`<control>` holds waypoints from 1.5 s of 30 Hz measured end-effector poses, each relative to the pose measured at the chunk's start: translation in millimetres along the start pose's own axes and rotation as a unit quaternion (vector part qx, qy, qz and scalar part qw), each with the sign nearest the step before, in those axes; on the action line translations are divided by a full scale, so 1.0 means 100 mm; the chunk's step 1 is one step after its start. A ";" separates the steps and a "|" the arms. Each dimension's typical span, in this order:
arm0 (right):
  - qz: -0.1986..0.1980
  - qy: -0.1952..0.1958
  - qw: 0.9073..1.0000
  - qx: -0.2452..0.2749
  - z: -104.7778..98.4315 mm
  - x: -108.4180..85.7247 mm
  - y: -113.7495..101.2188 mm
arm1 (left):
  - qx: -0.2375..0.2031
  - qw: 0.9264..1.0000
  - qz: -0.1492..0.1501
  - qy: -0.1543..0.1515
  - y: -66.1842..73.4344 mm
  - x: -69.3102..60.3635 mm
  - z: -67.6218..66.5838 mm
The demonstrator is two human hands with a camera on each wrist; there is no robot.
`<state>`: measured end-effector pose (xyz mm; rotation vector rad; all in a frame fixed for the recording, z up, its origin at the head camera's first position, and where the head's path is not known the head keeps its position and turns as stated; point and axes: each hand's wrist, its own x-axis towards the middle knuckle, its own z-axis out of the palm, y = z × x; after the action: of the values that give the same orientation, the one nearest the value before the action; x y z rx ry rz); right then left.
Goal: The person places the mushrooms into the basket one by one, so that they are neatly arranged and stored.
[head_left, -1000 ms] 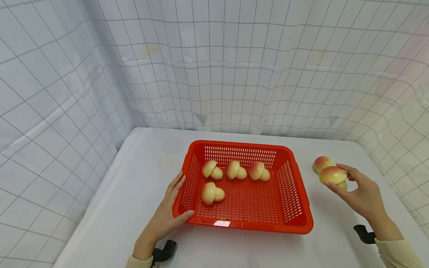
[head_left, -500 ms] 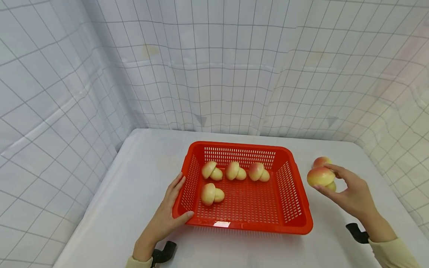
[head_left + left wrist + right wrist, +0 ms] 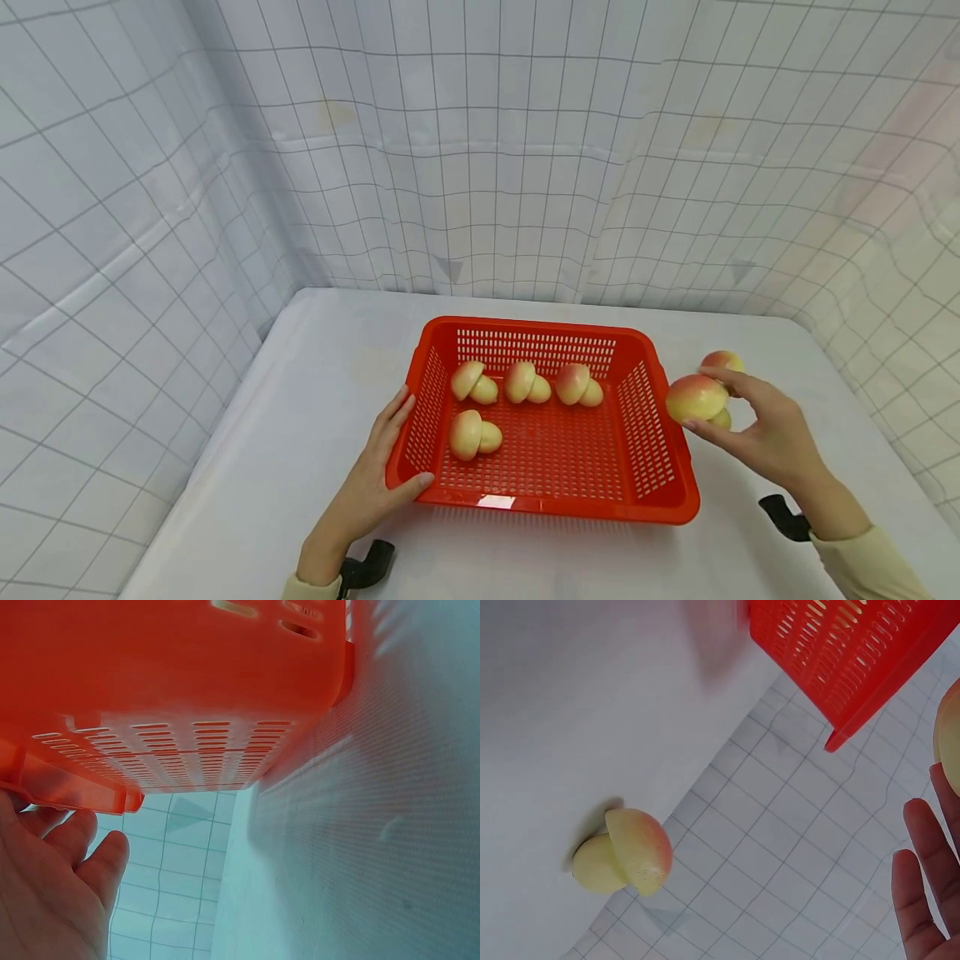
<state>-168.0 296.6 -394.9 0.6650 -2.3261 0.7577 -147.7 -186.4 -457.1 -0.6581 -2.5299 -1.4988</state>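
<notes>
Left hand (image 3: 367, 475) was spread over the near-left corner of the red plastic basket (image 3: 555, 505): fingers along the left side, thumb on the near rim, grip wide, resting, not closed round it. Basket sat on the white surface (image 3: 322, 367). Inside: front-left toy mushroom (image 3: 471, 435), then a back row of left (image 3: 474, 382), middle (image 3: 527, 383) and right toy mushrooms (image 3: 578, 386). Held toy mushroom (image 3: 697, 397) was outside, at the right rim, cap toward the basket; couldn't tell if touching. Loose toy mushroom (image 3: 723, 361) lay just behind it, partly hidden. Right hand (image 3: 772, 429) pinched the held one, thumb against fingers, grip open only to its width.
</notes>
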 end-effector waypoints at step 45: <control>-0.040 -0.159 0.986 0.001 0.33 0.56 -0.62 | 0.012 1.000 -0.022 -0.005 0.19 -0.01 -0.03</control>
<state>-181.9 216.1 -358.3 0.9339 -2.5654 0.6560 -138.9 -181.4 -441.1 -0.6114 -2.5819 -1.4787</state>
